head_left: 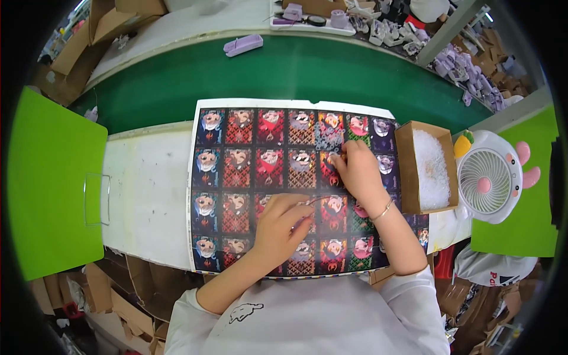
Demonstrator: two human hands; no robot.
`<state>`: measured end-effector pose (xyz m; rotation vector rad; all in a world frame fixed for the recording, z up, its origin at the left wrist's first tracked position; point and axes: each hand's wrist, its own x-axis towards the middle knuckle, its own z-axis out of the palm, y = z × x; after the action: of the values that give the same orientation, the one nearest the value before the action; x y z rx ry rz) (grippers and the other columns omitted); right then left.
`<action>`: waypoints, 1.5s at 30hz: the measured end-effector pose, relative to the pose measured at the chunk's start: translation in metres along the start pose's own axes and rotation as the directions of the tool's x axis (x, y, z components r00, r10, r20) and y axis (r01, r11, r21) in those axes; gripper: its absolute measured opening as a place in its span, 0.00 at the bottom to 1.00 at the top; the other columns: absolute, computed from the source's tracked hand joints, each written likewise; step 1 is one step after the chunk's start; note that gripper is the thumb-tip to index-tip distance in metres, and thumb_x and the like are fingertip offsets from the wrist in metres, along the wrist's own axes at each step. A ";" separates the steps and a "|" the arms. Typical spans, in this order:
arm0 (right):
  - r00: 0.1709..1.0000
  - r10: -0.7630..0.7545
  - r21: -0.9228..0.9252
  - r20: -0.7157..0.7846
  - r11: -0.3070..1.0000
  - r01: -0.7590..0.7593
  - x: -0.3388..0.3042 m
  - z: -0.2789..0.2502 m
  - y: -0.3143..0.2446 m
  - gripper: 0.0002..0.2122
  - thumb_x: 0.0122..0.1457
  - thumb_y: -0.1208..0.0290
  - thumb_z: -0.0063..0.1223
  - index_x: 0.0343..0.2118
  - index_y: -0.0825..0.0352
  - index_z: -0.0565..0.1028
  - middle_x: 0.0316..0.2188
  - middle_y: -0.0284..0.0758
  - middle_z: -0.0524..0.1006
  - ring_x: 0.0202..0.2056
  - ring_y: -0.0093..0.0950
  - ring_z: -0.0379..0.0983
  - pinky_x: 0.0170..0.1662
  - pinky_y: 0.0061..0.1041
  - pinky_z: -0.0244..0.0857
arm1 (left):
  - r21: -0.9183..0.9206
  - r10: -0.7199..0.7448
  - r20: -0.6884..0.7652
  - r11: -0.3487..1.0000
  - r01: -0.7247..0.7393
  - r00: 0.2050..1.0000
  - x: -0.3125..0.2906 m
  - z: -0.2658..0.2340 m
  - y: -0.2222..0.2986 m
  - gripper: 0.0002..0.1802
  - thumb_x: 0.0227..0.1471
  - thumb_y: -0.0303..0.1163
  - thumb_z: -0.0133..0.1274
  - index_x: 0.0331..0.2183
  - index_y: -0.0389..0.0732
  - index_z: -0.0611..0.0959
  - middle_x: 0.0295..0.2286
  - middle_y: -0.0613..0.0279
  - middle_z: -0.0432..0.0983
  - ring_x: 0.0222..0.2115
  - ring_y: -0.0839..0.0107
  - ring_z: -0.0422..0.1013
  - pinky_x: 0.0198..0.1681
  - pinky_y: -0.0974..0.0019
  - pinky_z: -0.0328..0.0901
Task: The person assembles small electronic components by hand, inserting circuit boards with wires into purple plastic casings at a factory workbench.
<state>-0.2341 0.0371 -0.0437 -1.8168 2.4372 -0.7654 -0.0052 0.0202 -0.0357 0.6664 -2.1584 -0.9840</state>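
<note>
A large printed sheet (266, 105) with rows of cartoon character pictures covers the worktop in front of me. On its upper right part lies a small heap of translucent greyish plastic pieces (327, 136). My right hand (360, 171) is just below this heap, its fingers bent together; whatever they pinch is too small to name. Lower on the sheet, my left hand (280, 226) is closed with thumb and forefinger together on a thin dark reddish cord (322, 197). The cord curves out from the fingers to the right. Its far end is not clear.
An open cardboard box (408, 168) of small whitish translucent pieces stands right of the sheet, beside a white rabbit-eared fan (485, 177). Beyond runs a green belt (171, 89) carrying a lilac plastic case (243, 45). Green panels (59, 183) flank the worktop; lilac parts (458, 65) are piled far right.
</note>
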 end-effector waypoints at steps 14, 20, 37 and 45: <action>0.999 -0.016 0.014 0.048 1.000 0.015 0.008 0.010 0.000 0.07 0.51 0.74 0.59 0.27 0.71 0.72 0.30 0.46 0.74 0.31 0.45 0.73 0.36 0.39 0.69 | -0.110 0.238 0.040 0.966 -0.233 0.970 0.018 -0.026 0.035 0.11 0.42 0.20 0.59 0.33 0.37 0.83 0.34 0.58 0.79 0.36 0.58 0.73 0.39 0.60 0.68; 0.982 -0.015 0.559 0.188 0.823 -0.095 -0.011 -0.050 -0.026 0.03 0.49 0.79 0.57 0.25 0.70 0.74 0.22 0.37 0.72 0.23 0.28 0.70 0.26 0.25 0.65 | -0.240 0.221 0.041 0.949 -0.205 0.974 0.021 -0.021 0.039 0.13 0.43 0.19 0.59 0.35 0.36 0.82 0.32 0.56 0.77 0.32 0.59 0.72 0.35 0.61 0.68; 0.990 -0.110 0.460 0.084 0.886 0.059 -0.075 -0.135 -0.061 0.11 0.44 0.84 0.63 0.32 0.69 0.75 0.25 0.34 0.72 0.20 0.24 0.67 0.22 0.20 0.62 | -0.066 0.457 -0.007 0.887 -0.456 0.890 0.041 0.014 0.047 0.12 0.40 0.28 0.58 0.32 0.37 0.81 0.27 0.62 0.73 0.28 0.63 0.71 0.29 0.63 0.67; 0.995 -0.080 0.484 0.060 0.874 0.042 -0.078 -0.123 -0.040 0.04 0.47 0.83 0.62 0.24 0.69 0.77 0.19 0.34 0.71 0.20 0.26 0.69 0.24 0.22 0.63 | -0.083 0.440 0.156 0.898 -0.432 0.885 0.040 0.025 0.035 0.12 0.47 0.26 0.54 0.37 0.37 0.79 0.32 0.55 0.76 0.35 0.57 0.73 0.39 0.57 0.68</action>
<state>-0.2079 0.1453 0.0584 -1.6867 1.9115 -1.1572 -0.0556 0.0249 -0.0064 0.0579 -2.2851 -0.8618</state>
